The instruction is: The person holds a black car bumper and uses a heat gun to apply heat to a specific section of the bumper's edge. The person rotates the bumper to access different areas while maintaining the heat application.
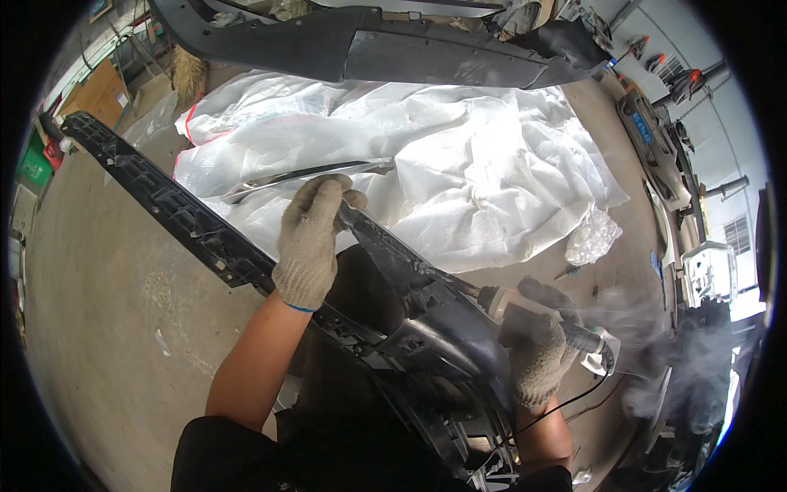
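A long black plastic bumper [443, 344] lies slanted across my lap, its ribbed inner side partly showing. My left hand [310, 238], in a grey-beige knit glove, is closed on the bumper's upper edge, thumb and fingers pinching it. My right hand [537, 353], gloved the same way, wraps round a cream and black corded hot-air gun [520, 310]. The gun's thin nozzle points left onto the bumper's edge, where the exact contact is too small to make out. A black cord [566, 403] runs from its rear end down past my right wrist.
Crumpled white plastic sheeting [484, 164] covers the floor ahead, with a curved shiny trim strip [311, 174] on it. Another black bumper [443, 57] stands beyond. Bumper parts [656, 152] lean along the right wall. Pale smoke [680, 369] drifts at right. A cardboard box [98, 90] stands far left.
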The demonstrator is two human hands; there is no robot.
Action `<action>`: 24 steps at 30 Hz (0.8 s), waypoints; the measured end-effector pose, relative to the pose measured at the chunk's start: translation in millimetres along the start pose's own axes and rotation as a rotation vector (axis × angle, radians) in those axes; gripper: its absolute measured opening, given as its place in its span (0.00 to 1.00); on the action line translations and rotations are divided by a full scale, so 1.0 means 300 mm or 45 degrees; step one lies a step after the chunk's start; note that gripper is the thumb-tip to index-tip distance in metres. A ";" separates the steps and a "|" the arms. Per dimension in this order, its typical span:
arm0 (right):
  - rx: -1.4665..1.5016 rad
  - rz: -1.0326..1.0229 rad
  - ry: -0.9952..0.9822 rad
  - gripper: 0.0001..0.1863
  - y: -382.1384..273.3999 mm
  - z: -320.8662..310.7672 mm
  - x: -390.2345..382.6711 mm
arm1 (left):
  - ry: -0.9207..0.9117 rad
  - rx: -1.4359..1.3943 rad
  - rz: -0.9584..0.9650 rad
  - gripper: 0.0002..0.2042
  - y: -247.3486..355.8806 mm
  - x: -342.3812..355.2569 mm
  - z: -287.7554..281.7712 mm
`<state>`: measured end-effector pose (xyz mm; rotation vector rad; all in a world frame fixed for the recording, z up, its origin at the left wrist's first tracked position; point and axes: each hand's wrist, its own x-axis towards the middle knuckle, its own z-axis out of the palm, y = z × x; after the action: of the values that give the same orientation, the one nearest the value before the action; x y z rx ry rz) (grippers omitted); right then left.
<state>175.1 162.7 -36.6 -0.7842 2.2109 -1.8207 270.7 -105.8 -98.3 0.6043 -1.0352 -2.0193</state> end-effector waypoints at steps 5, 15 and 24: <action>0.268 0.118 0.004 0.33 -0.058 0.031 -0.002 | 0.034 0.024 -0.032 0.12 0.015 -0.009 0.013; 0.224 0.157 0.063 0.30 -0.076 0.019 0.007 | 0.039 0.003 0.011 0.12 0.009 -0.009 0.012; 0.275 0.131 0.023 0.28 -0.059 0.015 0.009 | 0.038 0.001 0.010 0.12 0.003 -0.004 0.009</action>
<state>179.8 155.6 -20.4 -0.6026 1.9808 -1.9790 269.9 -103.9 -96.1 0.6285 -1.0191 -1.9975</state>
